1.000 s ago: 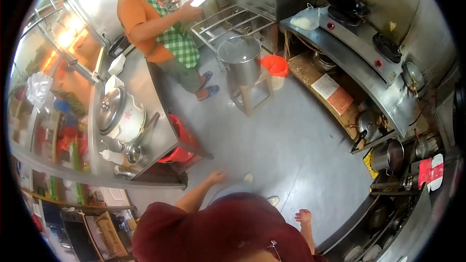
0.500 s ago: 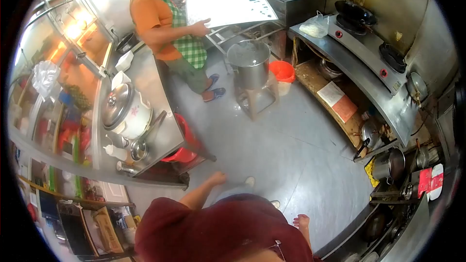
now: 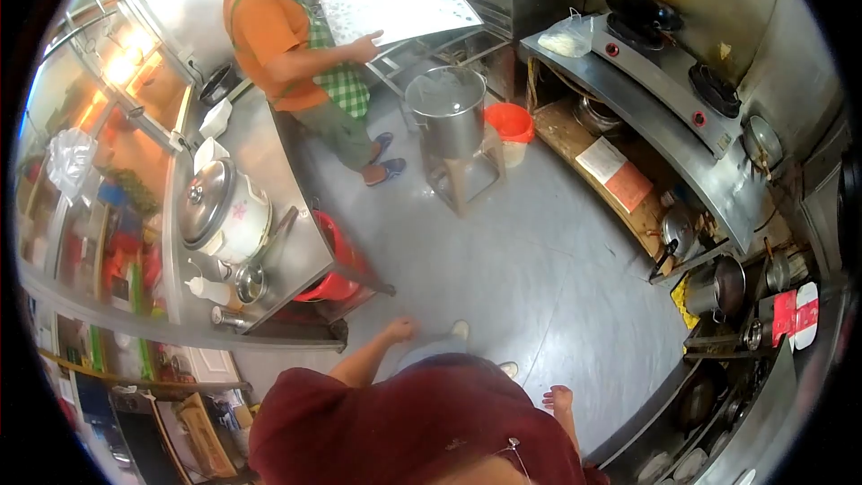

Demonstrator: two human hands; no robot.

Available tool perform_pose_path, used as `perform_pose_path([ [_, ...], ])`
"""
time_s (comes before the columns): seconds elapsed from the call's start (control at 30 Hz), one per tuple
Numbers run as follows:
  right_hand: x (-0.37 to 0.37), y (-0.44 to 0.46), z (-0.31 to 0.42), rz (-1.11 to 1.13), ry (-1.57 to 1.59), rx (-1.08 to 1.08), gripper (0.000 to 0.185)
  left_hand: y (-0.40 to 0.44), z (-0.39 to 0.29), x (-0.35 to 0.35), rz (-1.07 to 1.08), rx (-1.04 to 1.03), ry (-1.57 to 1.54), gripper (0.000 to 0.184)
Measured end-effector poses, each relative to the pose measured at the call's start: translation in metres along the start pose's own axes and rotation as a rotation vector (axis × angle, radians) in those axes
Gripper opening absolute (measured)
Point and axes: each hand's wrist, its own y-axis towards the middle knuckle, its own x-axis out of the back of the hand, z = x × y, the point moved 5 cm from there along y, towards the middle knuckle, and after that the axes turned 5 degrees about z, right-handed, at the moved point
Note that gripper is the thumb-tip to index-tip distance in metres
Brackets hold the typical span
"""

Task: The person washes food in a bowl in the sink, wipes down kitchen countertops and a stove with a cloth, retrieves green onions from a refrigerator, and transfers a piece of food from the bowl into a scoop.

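My left hand (image 3: pixel 400 330) hangs low in front of my body, its fingers curled together with nothing seen in them. Beside my other hip, my right hand (image 3: pixel 558 397) is empty, its fingers loosely bent and apart. Neither hand touches anything; grey floor (image 3: pixel 449 260) lies beneath them. Farther off, a person (image 3: pixel 269 31) in an orange shirt and green checked apron holds a wide white tray (image 3: pixel 395 4) with both hands over a metal rack (image 3: pixel 391 65). A tall steel pot (image 3: pixel 446 117) stands on a stool near that person.
On the left, a steel counter (image 3: pixel 301 256) bears a lidded cooker (image 3: pixel 235 216), a white bottle (image 3: pixel 212 291) and a ladle; a red bucket (image 3: pixel 341 260) sits underneath. Another red bucket (image 3: pixel 509 123) is behind the pot. Along the right are a stove (image 3: pixel 669 81) and shelves with pans.
The other person's tray has come down from a steep tilt to a flatter position over the rack. My hands have barely moved relative to my body; the view has shifted slightly.
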Motion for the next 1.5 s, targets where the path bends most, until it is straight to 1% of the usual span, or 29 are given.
perform_pose_path([
  [0.07,0.0,0.002,-0.002,0.018,-0.002,-0.012,0.02,0.001,0.004,0.001,0.002,0.049,-0.006,0.022],
  [0.17,-0.003,0.003,-0.002,0.017,-0.036,0.007,0.02,0.004,0.004,0.001,-0.012,0.051,0.095,0.022],
  [0.23,-0.006,0.003,-0.002,-0.002,-0.021,-0.01,0.022,0.022,0.02,0.002,0.013,0.039,0.136,0.023],
  [0.27,-0.008,0.001,-0.001,-0.014,-0.012,-0.019,0.023,0.022,0.017,0.002,0.028,0.032,0.157,0.024],
  [0.37,-0.01,-0.003,0.0,-0.029,-0.042,-0.021,0.023,0.022,0.015,0.0,-0.022,0.069,0.085,0.026],
  [0.47,-0.01,-0.005,-0.003,-0.044,-0.031,-0.01,0.022,0.022,0.007,-0.002,0.039,0.014,0.095,0.028],
  [0.57,-0.01,-0.01,-0.003,-0.04,0.019,0.004,0.02,0.019,-0.001,0.001,0.04,0.01,0.208,0.029],
  [0.63,-0.006,-0.008,-0.02,-0.043,0.024,-0.018,0.021,0.043,0.03,0.005,0.028,-0.245,0.587,0.027],
  [0.7,-0.011,0.005,-0.012,-0.039,0.035,-0.036,0.022,0.061,0.019,0.01,0.004,-0.253,0.634,0.026],
  [0.73,-0.011,-0.001,-0.015,-0.034,0.033,-0.077,0.023,0.055,0.015,0.009,0.021,-0.139,0.533,0.026],
  [0.77,-0.012,-0.004,-0.015,-0.022,0.038,-0.072,0.023,0.051,0.015,0.009,0.026,-0.025,0.434,0.027],
  [0.83,-0.013,0.0,-0.018,-0.013,0.027,-0.075,0.023,0.048,0.016,0.007,0.063,0.149,0.33,0.03],
  [0.9,-0.015,0.002,-0.016,-0.025,-0.012,-0.067,0.023,0.041,0.008,0.009,0.041,-0.107,0.434,0.026],
  [0.93,-0.016,0.0,-0.016,-0.037,-0.029,-0.063,0.022,0.038,0.017,0.008,0.033,-0.238,0.486,0.026],
  [0.97,-0.017,0.0,-0.014,-0.025,0.019,-0.058,0.021,0.038,0.017,0.008,0.02,-0.378,0.539,0.027],
  [1.0,-0.018,0.002,-0.013,0.028,0.074,-0.028,0.021,0.04,0.016,0.008,0.026,-0.313,0.494,0.026],
  [1.03,-0.018,0.005,-0.011,-0.015,-0.007,-0.054,0.021,0.044,0.017,0.009,0.029,-0.248,0.448,0.026],
  [1.07,-0.017,0.004,-0.006,-0.005,-0.027,-0.032,0.021,0.047,0.017,0.009,0.029,-0.183,0.404,0.027],
  [1.1,-0.016,-0.001,0.001,0.043,-0.097,0.027,0.027,0.044,0.011,0.006,0.063,-0.274,0.568,0.026],
  [1.13,-0.002,0.059,-0.036,0.282,-0.656,0.43,0.028,0.036,0.001,0.002,0.082,-0.374,0.735,0.026],
  [1.17,0.004,0.068,-0.047,0.165,-0.025,0.043,0.024,0.024,-0.013,-0.001,0.085,-0.48,0.891,0.025],
  [1.2,-0.006,0.028,-0.024,0.009,0.014,0.029,0.033,0.026,-0.016,-0.005,0.16,-0.483,1.034,0.024],
  [1.3,-0.01,0.017,-0.005,0.014,0.034,0.113,0.031,0.027,0.01,-0.012,0.407,-0.424,1.451,0.027],
  [1.37,-0.008,0.014,-0.008,0.024,0.071,0.121,0.032,0.034,0.023,-0.015,0.328,-0.312,1.43,0.024],
  [1.4,-0.006,0.014,-0.01,0.007,0.022,0.09,0.028,0.038,0.031,-0.017,0.292,-0.255,1.418,0.022],
  [1.43,-0.006,0.022,-0.006,-0.009,-0.027,0.061,0.023,0.04,0.035,-0.016,0.273,-0.244,1.354,0.022],
  [1.47,-0.004,0.029,-0.009,-0.023,-0.079,0.021,0.019,0.04,0.034,-0.014,0.258,-0.257,1.234,0.022],
  [1.5,-0.004,0.033,-0.017,-0.005,0.085,0.004,0.017,0.039,0.037,-0.01,0.24,-0.251,0.998,0.022],
])
